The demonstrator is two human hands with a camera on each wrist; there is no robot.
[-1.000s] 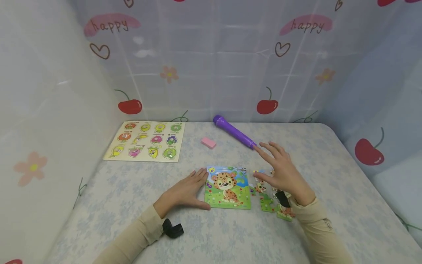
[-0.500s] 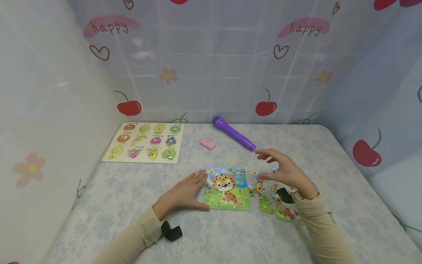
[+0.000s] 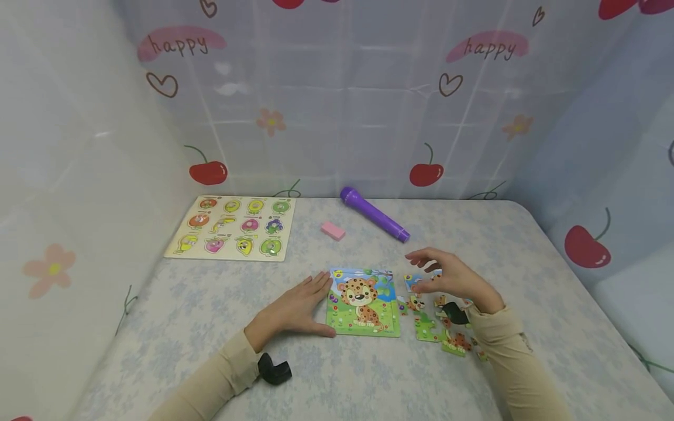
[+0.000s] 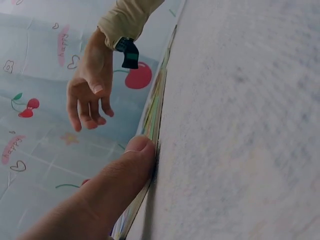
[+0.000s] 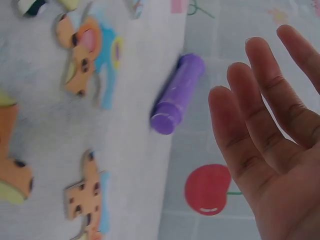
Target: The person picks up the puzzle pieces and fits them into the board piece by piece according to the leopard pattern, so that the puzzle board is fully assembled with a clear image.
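A square puzzle board [image 3: 363,301] with a cartoon leopard on green grass lies flat on the table. My left hand [image 3: 295,305] rests against its left side, fingers at the upper left corner and thumb at the lower left. The left wrist view shows that thumb [image 4: 120,175] touching the board's edge. To the right of the board, my right hand [image 3: 455,278] hovers with bent, spread fingers and nothing in its grasp. Loose jigsaw pieces [image 3: 426,327] lie below it, some hidden by hand and wrist. Close up, the right wrist view has a leopard-ear piece [image 5: 82,55].
A purple toy microphone [image 3: 375,215] lies behind the board, with a pink block [image 3: 333,231] to its left. A cream fruit puzzle board [image 3: 229,228] is at the table's back left. Printed curtains [image 3: 337,117] enclose the table [image 3: 210,310].
My right hand has drawn back from beside the microphone and its fingers have bent more. More loose pieces show around it. The left hand and the leopard board stay put.
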